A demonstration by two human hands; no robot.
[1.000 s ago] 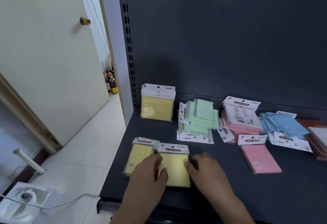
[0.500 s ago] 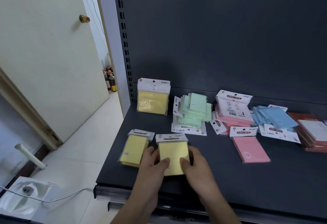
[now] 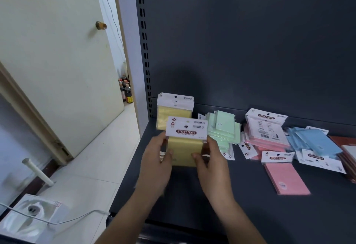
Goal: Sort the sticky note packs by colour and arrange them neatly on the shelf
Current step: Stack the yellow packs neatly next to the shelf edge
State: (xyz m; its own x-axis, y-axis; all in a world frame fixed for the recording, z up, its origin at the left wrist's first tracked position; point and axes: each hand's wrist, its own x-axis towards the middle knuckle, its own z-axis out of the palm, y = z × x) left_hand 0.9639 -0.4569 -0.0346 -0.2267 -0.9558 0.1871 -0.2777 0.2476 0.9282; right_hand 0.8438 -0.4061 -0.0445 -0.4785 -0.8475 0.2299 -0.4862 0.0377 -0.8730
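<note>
**Both hands holding yellow packs over the shelf.** The left hand (image 3: pixel 157 163) and right hand (image 3: pixel 211 163) grip the yellow packs (image 3: pixel 184 151) between them. The fingers (image 3: pixel 211 144) curl round the two side edges and the thumbs lie on the front face. The packs are held upright over the left part of the shelf (image 3: pixel 250 201), white header card uppermost, just in front of a yellow stack (image 3: pixel 174 106) standing at the back panel. To the right lie a loose green pile (image 3: pixel 224 128), a pink pile (image 3: pixel 267 135), a single pink pack (image 3: pixel 285 176) flat nearer the front, and a blue pile (image 3: pixel 316 143). Reddish packs (image 3: pixel 346 149) reach the right edge.
</note>
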